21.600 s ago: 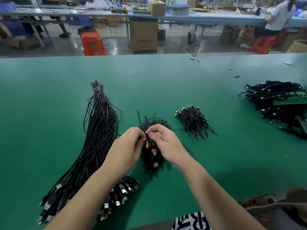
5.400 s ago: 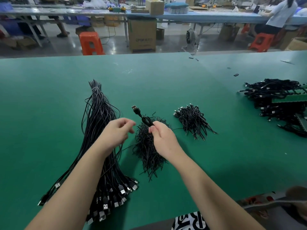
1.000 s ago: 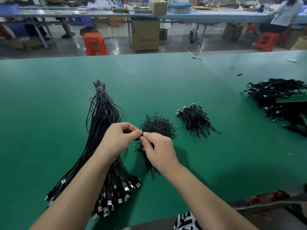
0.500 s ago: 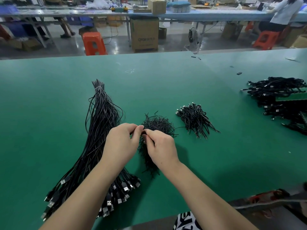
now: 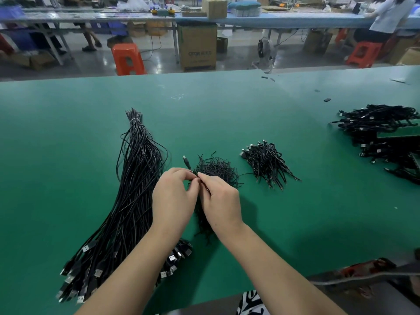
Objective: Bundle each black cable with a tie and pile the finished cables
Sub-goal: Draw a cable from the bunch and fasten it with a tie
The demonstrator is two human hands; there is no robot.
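1. Right now: left hand (image 5: 173,198) and right hand (image 5: 219,201) pressed close together at the centre of the green counter (image 5: 68,137), just above the heap of loose ties (image 5: 216,170).
2. Fingers of both hands curled tight, pinching a folded black cable (image 5: 186,162) between them; only its plug end visible, poking out toward 11 o'clock from the fingertips. Probably mid-twist on a tie, though the tie itself hidden under the fingers.
3. Unbundled cables (image 5: 134,185) lying as a long sheaf at 9 o'clock of the hands, tied at the far tip, plugs fanned out at the near end toward 7 o'clock.
4. Finished pile (image 5: 266,164) at 2 o'clock of the hands, near but apart from the tie heap. Larger dark mass of cables (image 5: 381,135) well away at 3 o'clock on the counter edge.
5. Risks, judged from this pose:
   - Tie slipping off before enough twists, letting the folded cable spring open; cause, a short pinch near the end of the tie.
   - Extra ties snagged from the heap directly below and wound in; cause, working so low over it.
   - Loops uneven, since the plug end already sticks out past the grip; cause, loose folding before the wrap.
   - Left forearm crossing the sheaf's near end, so possible dragging of plugs out of line when the hand pulls away.
   - Toss toward 2 o'clock falling short into the tie heap, mixing done with undone.
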